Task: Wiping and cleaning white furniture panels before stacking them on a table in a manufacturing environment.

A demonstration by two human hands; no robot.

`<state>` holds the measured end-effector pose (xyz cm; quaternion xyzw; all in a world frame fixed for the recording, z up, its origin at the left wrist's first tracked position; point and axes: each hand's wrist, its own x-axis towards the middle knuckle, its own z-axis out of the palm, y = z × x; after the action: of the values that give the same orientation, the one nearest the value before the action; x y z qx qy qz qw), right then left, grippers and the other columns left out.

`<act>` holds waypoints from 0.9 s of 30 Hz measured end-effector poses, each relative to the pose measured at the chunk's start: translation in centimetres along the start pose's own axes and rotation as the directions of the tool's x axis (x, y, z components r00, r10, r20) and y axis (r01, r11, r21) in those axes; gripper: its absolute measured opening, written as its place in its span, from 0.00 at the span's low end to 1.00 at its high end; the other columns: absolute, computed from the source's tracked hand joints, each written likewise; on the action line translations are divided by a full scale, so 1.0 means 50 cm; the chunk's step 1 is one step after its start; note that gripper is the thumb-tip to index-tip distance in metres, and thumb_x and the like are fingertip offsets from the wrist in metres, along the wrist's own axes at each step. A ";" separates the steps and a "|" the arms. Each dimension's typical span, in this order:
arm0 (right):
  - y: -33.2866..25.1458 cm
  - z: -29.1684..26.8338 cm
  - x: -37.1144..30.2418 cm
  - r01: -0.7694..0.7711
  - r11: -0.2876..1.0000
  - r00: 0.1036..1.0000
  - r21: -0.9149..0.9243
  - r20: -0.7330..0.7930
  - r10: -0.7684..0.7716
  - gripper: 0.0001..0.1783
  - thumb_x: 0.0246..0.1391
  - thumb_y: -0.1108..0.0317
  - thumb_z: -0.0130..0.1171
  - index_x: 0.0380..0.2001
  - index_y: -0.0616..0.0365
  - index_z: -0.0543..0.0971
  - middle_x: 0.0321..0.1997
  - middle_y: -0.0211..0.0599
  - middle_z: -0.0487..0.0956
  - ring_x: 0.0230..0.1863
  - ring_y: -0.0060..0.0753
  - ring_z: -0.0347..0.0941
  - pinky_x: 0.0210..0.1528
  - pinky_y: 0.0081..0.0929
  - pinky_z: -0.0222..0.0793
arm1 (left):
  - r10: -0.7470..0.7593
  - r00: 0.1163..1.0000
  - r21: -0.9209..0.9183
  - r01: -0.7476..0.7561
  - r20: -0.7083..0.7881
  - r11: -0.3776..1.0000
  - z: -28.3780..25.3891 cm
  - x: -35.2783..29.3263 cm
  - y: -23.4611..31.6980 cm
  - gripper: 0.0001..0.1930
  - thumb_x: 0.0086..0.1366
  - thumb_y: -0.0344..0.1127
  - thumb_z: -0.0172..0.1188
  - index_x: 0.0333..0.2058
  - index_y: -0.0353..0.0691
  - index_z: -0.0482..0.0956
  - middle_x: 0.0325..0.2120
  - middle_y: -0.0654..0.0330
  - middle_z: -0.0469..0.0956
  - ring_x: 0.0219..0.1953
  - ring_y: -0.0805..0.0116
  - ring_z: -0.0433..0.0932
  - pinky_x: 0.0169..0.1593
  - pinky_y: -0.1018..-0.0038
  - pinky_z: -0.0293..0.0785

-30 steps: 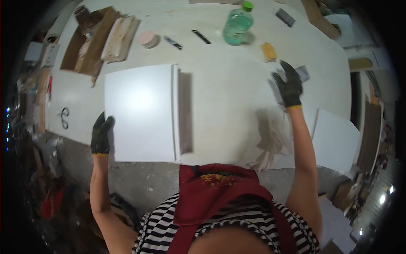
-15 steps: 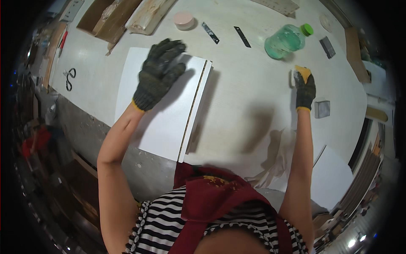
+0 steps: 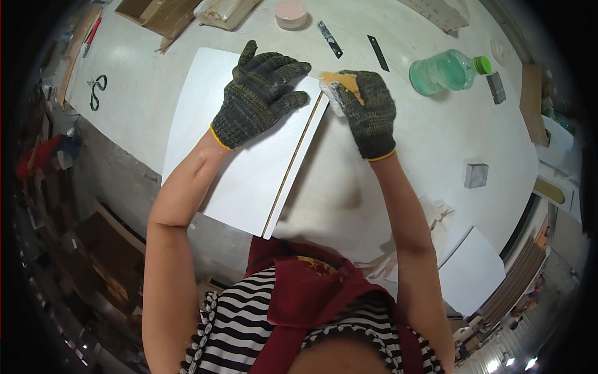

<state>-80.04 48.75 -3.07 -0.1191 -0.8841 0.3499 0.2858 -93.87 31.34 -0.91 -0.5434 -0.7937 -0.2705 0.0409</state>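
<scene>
White panel: the flat, white, rectangular panel [image 3: 240, 177] lies under the left hand [image 3: 258, 100] and extends back toward the body.
Left glove: dark green knit, palm down, fingers spread and gripping nothing; how hard it presses cannot be told.
Right glove: the right hand [image 3: 372, 109], gloved alike, clasps a yellow-orange, soft-looking wad [image 3: 344, 81] with whitish edges at the panel's far right corner; contact there is unclear.
Slip: with only a flat palm on it, the panel could swivel under a hard sideways push.
Groove: the narrow, brown-lined groove [image 3: 295, 163], below and between the hands, could snag the wad.
Bottle: the translucent green plastic bottle [image 3: 442, 73], right of the right hand, could topple if a wide swing clips it.
</scene>
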 end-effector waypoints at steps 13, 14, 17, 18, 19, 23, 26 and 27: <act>0.007 -0.026 -0.003 0.247 0.920 0.969 -0.303 0.088 -0.231 0.09 0.49 0.68 0.64 0.35 0.54 0.80 0.36 0.38 0.79 0.36 0.38 0.75 0.42 0.32 0.71 | 0.026 1.000 0.015 -0.025 -0.010 1.000 0.001 -0.002 -0.002 0.24 0.54 0.47 0.67 0.51 0.52 0.78 0.44 0.61 0.78 0.52 0.61 0.72 0.66 0.57 0.54; -0.002 -0.045 -0.002 0.231 0.926 0.970 -0.299 0.141 -0.197 0.11 0.48 0.70 0.64 0.38 0.55 0.80 0.37 0.39 0.79 0.37 0.37 0.75 0.42 0.32 0.72 | 0.030 0.999 -0.003 -0.031 -0.026 1.000 0.000 -0.005 -0.003 0.24 0.54 0.47 0.67 0.50 0.52 0.78 0.45 0.61 0.78 0.52 0.61 0.72 0.66 0.56 0.53; -0.001 -0.062 -0.004 -0.266 0.957 0.964 0.117 0.063 0.260 0.16 0.48 0.72 0.64 0.43 0.56 0.78 0.42 0.38 0.79 0.42 0.32 0.76 0.47 0.29 0.72 | 0.011 1.000 0.026 -0.011 -0.001 1.000 -0.004 -0.004 -0.001 0.24 0.53 0.47 0.67 0.50 0.52 0.78 0.44 0.61 0.78 0.52 0.61 0.72 0.66 0.57 0.54; -0.004 -0.065 0.001 -0.390 0.780 0.916 0.490 0.118 0.383 0.21 0.49 0.73 0.64 0.48 0.57 0.76 0.48 0.36 0.78 0.48 0.29 0.75 0.52 0.26 0.72 | 0.008 1.000 0.025 -0.008 -0.001 1.000 -0.002 -0.005 0.000 0.24 0.53 0.47 0.67 0.50 0.52 0.78 0.44 0.61 0.78 0.52 0.61 0.72 0.66 0.57 0.54; -0.009 -0.064 0.008 -0.390 0.779 0.915 0.490 0.115 0.386 0.21 0.49 0.73 0.64 0.48 0.57 0.76 0.48 0.36 0.78 0.48 0.29 0.75 0.52 0.26 0.72 | 0.017 1.000 0.023 -0.017 -0.009 1.000 -0.001 -0.004 -0.003 0.24 0.53 0.47 0.67 0.50 0.52 0.78 0.44 0.61 0.78 0.52 0.62 0.72 0.66 0.57 0.54; -0.015 -0.051 0.020 -0.166 0.857 0.981 0.489 0.173 0.091 0.21 0.51 0.76 0.61 0.51 0.57 0.75 0.51 0.36 0.78 0.53 0.30 0.74 0.55 0.26 0.71 | 0.030 0.999 0.018 -0.029 -0.014 0.999 0.000 -0.002 -0.004 0.24 0.53 0.47 0.68 0.50 0.52 0.78 0.44 0.62 0.79 0.53 0.62 0.72 0.66 0.58 0.54; 0.022 -0.063 0.022 0.021 0.975 0.952 0.222 0.293 -0.087 0.18 0.47 0.73 0.64 0.45 0.56 0.80 0.46 0.37 0.81 0.51 0.34 0.74 0.55 0.29 0.70 | 0.022 0.999 -0.030 -0.023 -0.025 0.999 -0.004 -0.002 -0.001 0.24 0.53 0.47 0.68 0.50 0.52 0.79 0.44 0.62 0.79 0.53 0.63 0.72 0.66 0.58 0.54; 0.027 -0.073 0.021 0.022 0.974 0.951 0.225 0.297 -0.090 0.18 0.47 0.73 0.64 0.45 0.56 0.80 0.46 0.37 0.81 0.51 0.34 0.74 0.55 0.29 0.70 | 0.017 1.000 -0.029 -0.018 -0.026 0.999 -0.005 -0.004 -0.001 0.24 0.53 0.47 0.68 0.50 0.52 0.79 0.44 0.62 0.79 0.53 0.63 0.72 0.66 0.58 0.54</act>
<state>-78.70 52.20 -1.41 -0.0063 -0.8768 0.4510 0.1669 -93.88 31.03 -0.82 -0.5474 -0.7842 -0.2886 0.0455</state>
